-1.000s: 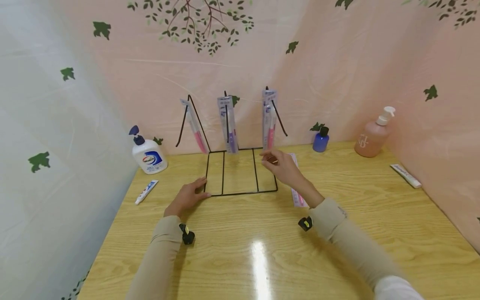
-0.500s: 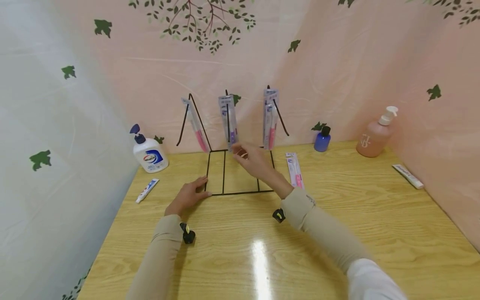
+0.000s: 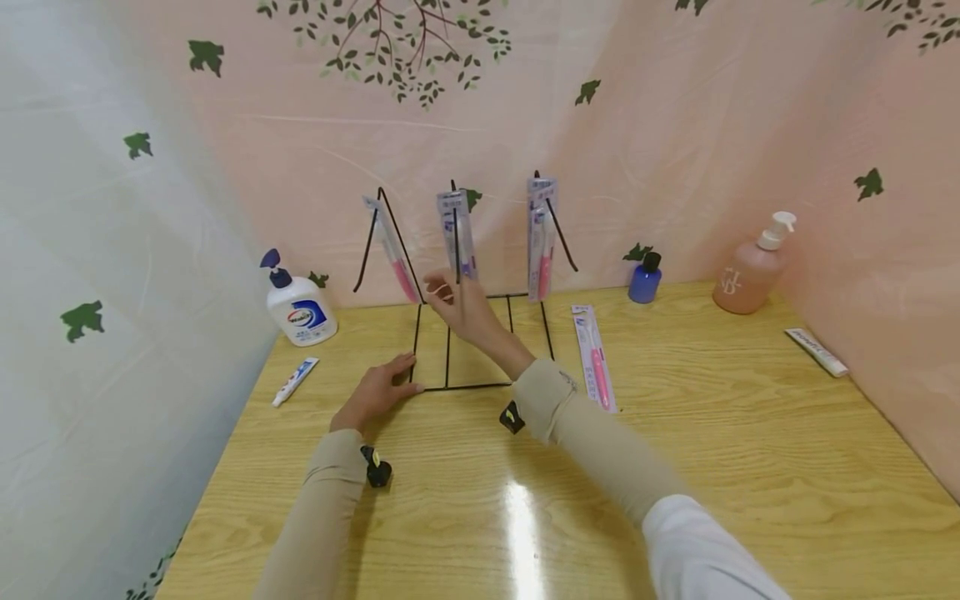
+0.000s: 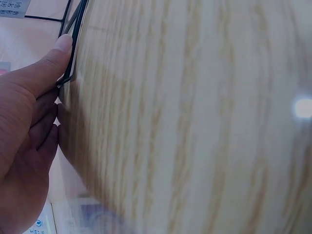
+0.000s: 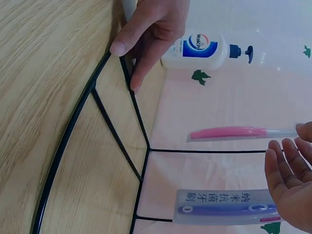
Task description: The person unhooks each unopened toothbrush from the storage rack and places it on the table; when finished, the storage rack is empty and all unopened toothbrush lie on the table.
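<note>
A black wire display rack (image 3: 477, 387) stands on the wooden table. My left hand (image 3: 377, 392) rests at its front left corner, thumb on the front bar and fingers along the side bar. My right hand (image 3: 471, 315) is raised above the rack's base, fingers loosely bent. Its thumb and fingers are right by the packaged pink toothbrush (image 5: 226, 133) on the left hook, in the right wrist view. Packaged purple toothbrushes (image 3: 466, 250) hang on the middle hook, partly hidden by my right hand. Packaged pink toothbrushes (image 3: 543, 250) hang on the right hook.
Another packaged pink toothbrush (image 3: 596, 358) lies right of the rack. A white pump bottle (image 3: 302, 317) and a toothpaste tube (image 3: 295, 382) are at the left. A blue bottle (image 3: 645, 282), a peach pump bottle (image 3: 744, 279) and a second tube (image 3: 816, 352) are at the right.
My right hand has moved left, from the right hook's toothbrushes past the middle ones to the left one, uncovering the toothbrush on the table. My left hand stays at the rack's corner.
</note>
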{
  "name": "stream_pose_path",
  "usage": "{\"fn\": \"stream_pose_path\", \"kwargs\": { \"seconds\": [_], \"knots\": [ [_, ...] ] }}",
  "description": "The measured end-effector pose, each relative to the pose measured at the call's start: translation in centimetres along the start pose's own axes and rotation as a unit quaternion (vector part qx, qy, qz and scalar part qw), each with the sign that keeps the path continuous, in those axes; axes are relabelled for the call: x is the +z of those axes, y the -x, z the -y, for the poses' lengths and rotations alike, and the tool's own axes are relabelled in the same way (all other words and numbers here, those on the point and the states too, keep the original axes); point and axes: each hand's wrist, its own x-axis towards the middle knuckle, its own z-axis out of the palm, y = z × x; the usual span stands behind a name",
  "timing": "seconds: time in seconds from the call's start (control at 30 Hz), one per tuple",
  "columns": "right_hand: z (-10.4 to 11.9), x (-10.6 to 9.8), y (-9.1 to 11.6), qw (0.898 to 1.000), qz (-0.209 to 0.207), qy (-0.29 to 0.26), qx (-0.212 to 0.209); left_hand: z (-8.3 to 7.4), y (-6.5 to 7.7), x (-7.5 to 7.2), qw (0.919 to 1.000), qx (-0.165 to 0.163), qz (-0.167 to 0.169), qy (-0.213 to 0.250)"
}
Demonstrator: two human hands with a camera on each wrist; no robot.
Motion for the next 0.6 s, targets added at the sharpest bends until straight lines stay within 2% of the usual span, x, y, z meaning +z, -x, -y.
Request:
{"fn": "stream_pose_path", "kwargs": {
  "seconds": [0.13, 0.27, 0.43, 0.6],
  "knots": [
    [0.4, 0.7, -0.8, 1.000, -0.007, 0.012, 0.018, 0.1, 0.0, -0.1, 1.0000, -0.001, -0.001, 0.002],
    [0.7, 1.4, -1.7, 1.000, -0.008, 0.018, 0.011, 0.2, -0.1, 0.0, 1.0000, 0.002, -0.001, 0.001],
    [0.9, 2.2, -2.8, 1.000, -0.002, -0.007, 0.013, 0.2, 0.0, 0.2, 0.9999, 0.012, -0.007, 0.003],
    [1.3, 2.6, -3.9, 0.999, -0.023, -0.020, 0.034, 0.1, 0.0, 0.3, 0.9998, 0.012, -0.014, 0.007]
  ]
}}
